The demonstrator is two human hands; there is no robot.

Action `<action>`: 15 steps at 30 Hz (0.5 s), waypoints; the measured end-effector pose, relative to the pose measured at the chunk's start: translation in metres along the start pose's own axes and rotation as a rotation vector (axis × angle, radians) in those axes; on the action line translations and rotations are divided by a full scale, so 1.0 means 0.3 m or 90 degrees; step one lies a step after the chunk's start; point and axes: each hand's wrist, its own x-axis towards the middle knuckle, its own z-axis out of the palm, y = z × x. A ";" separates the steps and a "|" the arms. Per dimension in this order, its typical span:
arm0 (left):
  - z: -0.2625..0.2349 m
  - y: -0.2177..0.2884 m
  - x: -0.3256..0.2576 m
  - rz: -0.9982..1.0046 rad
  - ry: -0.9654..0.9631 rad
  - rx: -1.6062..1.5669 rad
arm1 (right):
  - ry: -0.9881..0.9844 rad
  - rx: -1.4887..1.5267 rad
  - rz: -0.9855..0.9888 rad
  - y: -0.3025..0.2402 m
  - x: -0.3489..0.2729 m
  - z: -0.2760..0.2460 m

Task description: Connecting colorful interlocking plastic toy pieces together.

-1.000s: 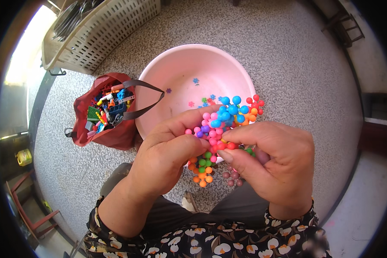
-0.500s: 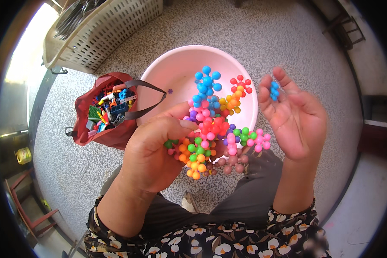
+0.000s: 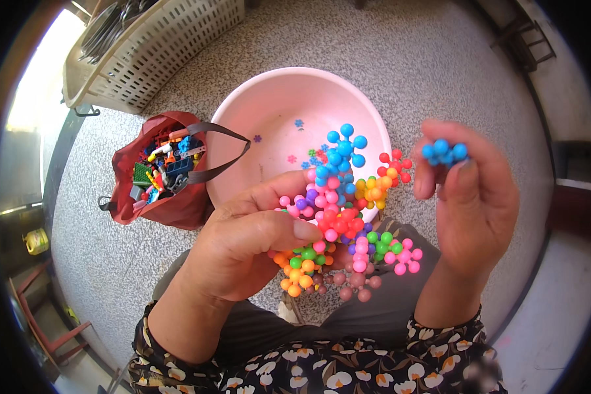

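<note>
My left hand (image 3: 243,236) is closed around a cluster of joined snowflake connector pieces (image 3: 340,223), knobbed with small balls in blue, pink, red, orange, green, purple and brown. Blue pieces stick up at its far end; brown ones hang at the near side. To the right, my right hand (image 3: 476,190) pinches a single blue snowflake connector piece (image 3: 445,152) between thumb and fingers, apart from the cluster. Beneath the cluster, a pink basin (image 3: 243,111) rests on the floor with several small loose pieces (image 3: 314,157) in it, partly hidden by the cluster.
Left of the basin stands a red bag (image 3: 184,209) full of mixed building toys, its dark handle (image 3: 233,128) reaching over the basin's rim. A pale slatted basket (image 3: 157,56) is at the back left. A chair (image 3: 59,338) and a yellow container (image 3: 37,240) are at far left.
The cluster has shifted right and toward me, uncovering more loose pieces in the basin. My right hand has turned and moved slightly right and nearer, still pinching the blue piece.
</note>
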 end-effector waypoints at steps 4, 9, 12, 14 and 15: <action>0.006 0.000 0.006 0.014 0.013 -0.007 | 0.021 -0.114 0.008 -0.034 -0.024 0.018; 0.008 0.000 0.001 0.006 -0.014 -0.005 | -0.039 -0.142 -0.080 -0.025 -0.013 0.007; 0.003 -0.002 0.006 0.003 -0.007 0.005 | -0.104 -0.203 -0.188 -0.020 -0.001 -0.007; -0.002 -0.004 0.007 0.007 -0.001 0.018 | -0.130 -0.210 -0.212 -0.025 -0.004 -0.007; 0.001 -0.004 0.006 0.000 0.010 0.019 | -0.140 -0.240 -0.164 -0.043 -0.008 -0.005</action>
